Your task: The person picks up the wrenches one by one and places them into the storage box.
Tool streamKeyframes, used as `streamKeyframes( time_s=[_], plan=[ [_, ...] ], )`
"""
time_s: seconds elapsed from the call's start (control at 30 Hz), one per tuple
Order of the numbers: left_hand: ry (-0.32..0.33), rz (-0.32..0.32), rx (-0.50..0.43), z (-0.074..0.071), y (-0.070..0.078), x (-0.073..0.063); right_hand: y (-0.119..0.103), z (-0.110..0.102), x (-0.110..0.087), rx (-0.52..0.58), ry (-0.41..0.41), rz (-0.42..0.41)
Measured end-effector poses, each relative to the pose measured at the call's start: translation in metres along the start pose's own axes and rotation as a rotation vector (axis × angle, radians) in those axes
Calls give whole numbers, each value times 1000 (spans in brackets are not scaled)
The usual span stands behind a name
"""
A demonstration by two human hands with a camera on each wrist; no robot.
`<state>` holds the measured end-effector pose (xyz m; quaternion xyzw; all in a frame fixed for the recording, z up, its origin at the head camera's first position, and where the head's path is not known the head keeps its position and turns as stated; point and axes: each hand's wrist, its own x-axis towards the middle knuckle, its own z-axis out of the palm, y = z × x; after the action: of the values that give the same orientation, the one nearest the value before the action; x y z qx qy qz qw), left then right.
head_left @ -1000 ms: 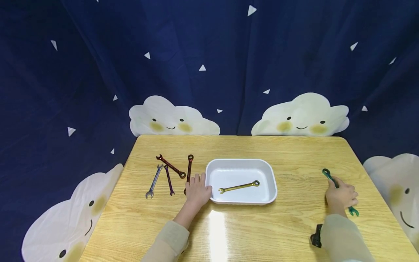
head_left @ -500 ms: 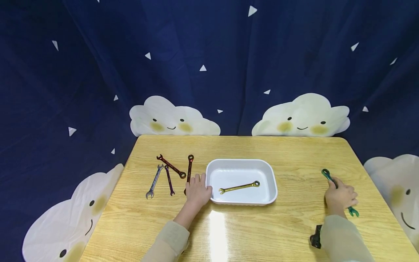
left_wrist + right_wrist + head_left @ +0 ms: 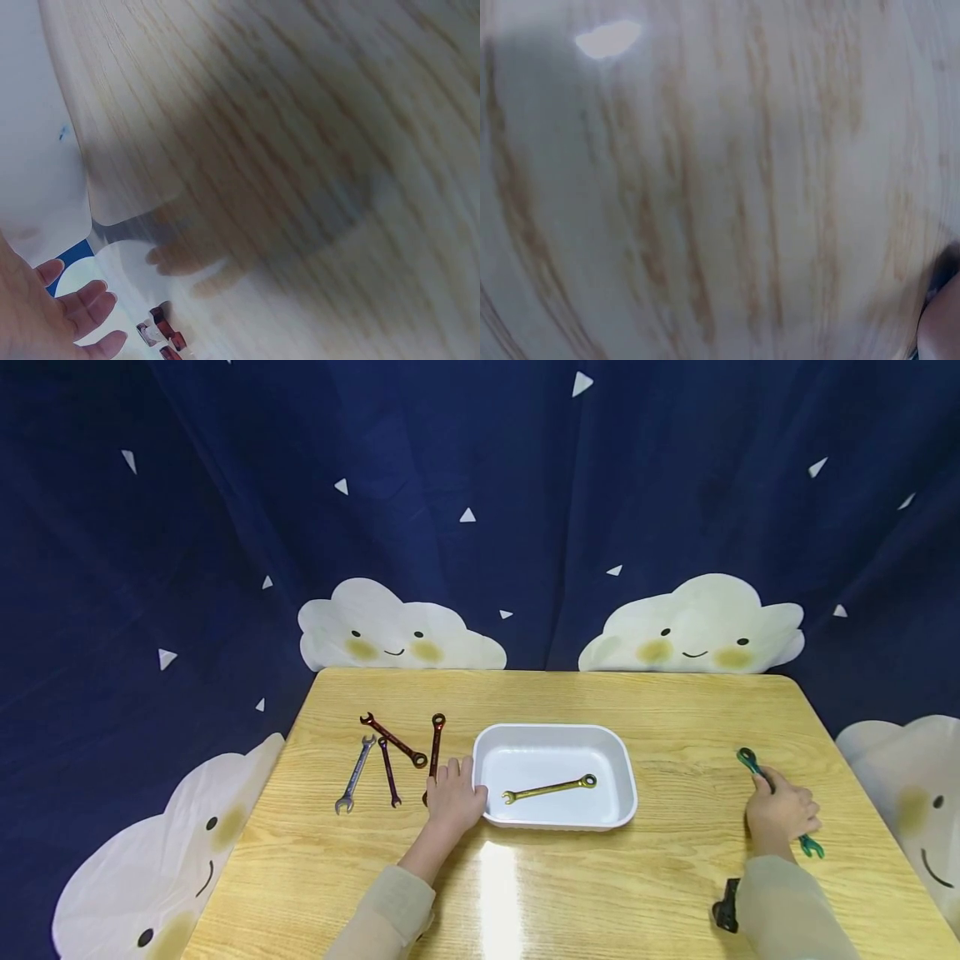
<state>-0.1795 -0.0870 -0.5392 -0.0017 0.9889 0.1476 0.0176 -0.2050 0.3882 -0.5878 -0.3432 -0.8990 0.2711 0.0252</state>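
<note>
My left hand (image 3: pixel 455 796) rests at the left wall of a white plastic tub (image 3: pixel 555 731), fingers loosely extended and thumb overlapping the rim. In the left wrist view its fingers (image 3: pixel 94 307) are spread beside the tub's wall (image 3: pixel 45 135). A dark red wrench (image 3: pixel 435 747) lies partly hidden behind this hand. Inside the tub is a gold combination wrench (image 3: pixel 550 789). On the right of the table, my right hand (image 3: pixel 780 810) grips a green combination wrench (image 3: pixel 747 759) around its middle, both ends sticking out. The right wrist view catches only a bit of finger (image 3: pixel 941 326) at its corner.
Left of the tub lie another dark red wrench (image 3: pixel 393 739), a purple wrench (image 3: pixel 390 774) and a silver open-end wrench (image 3: pixel 356 774). They share the wooden table (image 3: pixel 600 893). A dark blue cloud-patterned curtain (image 3: pixel 525 510) hangs behind the table.
</note>
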Motion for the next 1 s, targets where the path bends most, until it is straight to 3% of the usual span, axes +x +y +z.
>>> streamKeyframes(
  time_s=[0.6, 1.0],
  plan=[
    [5, 3, 10, 0, -1, 0, -4, -6, -5, -45, -49, -82],
    [2, 1, 0, 0, 0, -1, -20, -7, -5, -27, 17, -176]
  ],
)
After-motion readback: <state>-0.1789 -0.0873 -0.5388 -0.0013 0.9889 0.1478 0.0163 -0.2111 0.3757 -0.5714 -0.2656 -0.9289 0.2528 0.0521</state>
